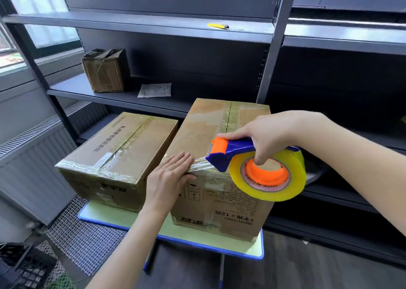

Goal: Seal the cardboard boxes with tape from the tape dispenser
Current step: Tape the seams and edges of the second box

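Note:
Two taped cardboard boxes stand on a small table point(175, 238): a low left box point(123, 148) and a taller right box point(211, 130). My right hand point(270, 135) grips the blue and orange tape dispenser point(232, 152) with its yellowish tape roll point(270, 176), held over the near top edge of the right box. A clear strip of tape point(197, 166) runs from the dispenser's blade leftwards. My left hand point(169, 176) lies flat with fingers together, pressing the tape's end onto the box's near left corner.
Dark metal shelving point(140, 23) rises behind the boxes. On it sit a small wrapped box point(105, 71), a flat packet point(154, 90) and a yellow utility knife point(218, 26). A radiator point(33, 157) lines the left wall, a black crate point(22, 266) sits low left.

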Demonstrator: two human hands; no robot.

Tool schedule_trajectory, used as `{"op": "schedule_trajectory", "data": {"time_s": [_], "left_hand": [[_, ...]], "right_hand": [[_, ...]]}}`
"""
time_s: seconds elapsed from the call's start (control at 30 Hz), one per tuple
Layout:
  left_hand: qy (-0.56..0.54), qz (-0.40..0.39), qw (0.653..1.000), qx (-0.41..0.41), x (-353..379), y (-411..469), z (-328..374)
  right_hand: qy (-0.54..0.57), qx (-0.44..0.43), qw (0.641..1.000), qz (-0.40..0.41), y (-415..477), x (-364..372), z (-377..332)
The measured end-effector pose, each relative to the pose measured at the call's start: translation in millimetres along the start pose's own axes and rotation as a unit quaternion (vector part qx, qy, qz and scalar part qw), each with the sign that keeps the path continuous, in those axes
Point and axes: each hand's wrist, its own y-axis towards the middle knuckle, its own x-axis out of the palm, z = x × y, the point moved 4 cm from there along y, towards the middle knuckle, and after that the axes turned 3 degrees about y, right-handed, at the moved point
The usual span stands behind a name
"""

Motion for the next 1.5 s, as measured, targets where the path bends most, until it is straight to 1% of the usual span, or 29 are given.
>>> {"op": "schedule_trajectory", "data": {"time_s": [0.13, 0.27, 0.4, 0.5, 0.6, 0.7, 0.73, 0.8, 0.9, 1.0, 1.13, 1.23, 1.3, 1.5], "left_hand": [[-0.008, -0.021, 1.0, -0.021, -1, 1, -4], [-0.024, -0.024, 0.998, -0.054, -9, 3, -14], [-0.015, -0.045, 0.998, -0.042, -9, 12, -14], [-0.001, -0.051, 0.998, -0.029, -2, 12, -8], [0.035, -0.064, 0.997, -0.018, 0, 8, -5], [0.074, -0.083, 0.994, -0.012, 1, 12, 7], [0.087, -0.079, 0.993, -0.005, 1, 14, 18], [0.11, -0.047, 0.992, 0.029, 6, 17, 43], [0.09, -0.005, 0.994, 0.055, 26, 18, 74], [0.066, 0.037, 0.994, 0.073, 43, 10, 76], [0.062, 0.097, 0.988, 0.102, 42, 8, 69], [0.069, 0.101, 0.987, 0.106, 37, 11, 60], [0.064, 0.092, 0.989, 0.098, 31, 11, 47], [0.043, 0.068, 0.991, 0.105, 13, 11, 22]], "right_hand": [[0.016, -0.01, 1.0, 0.006, -1, 2, 11], [0.033, 0.015, 0.999, -0.011, -14, 14, 42], [0.041, 0.043, 0.998, -0.002, -32, 19, 73], [0.027, 0.032, 0.999, 0.018, -32, 24, 81], [0.008, 0.015, 0.999, 0.047, -26, 26, 85], [-0.011, 0.008, 0.999, 0.04, -25, 27, 89], [-0.014, 0.008, 0.999, 0.035, -25, 28, 90], [-0.013, 0.005, 0.999, 0.03, -24, 30, 94], [0.011, 0.0, 0.999, 0.033, -22, 36, 100], [0.033, -0.002, 0.999, 0.039, -22, 41, 104], [0.017, -0.007, 0.999, 0.046, -19, 41, 104], [0.042, -0.008, 0.998, 0.044, -21, 40, 106], [0.072, -0.007, 0.997, 0.041, -25, 43, 108], [0.114, -0.026, 0.992, 0.054, -21, 56, 104]]}}
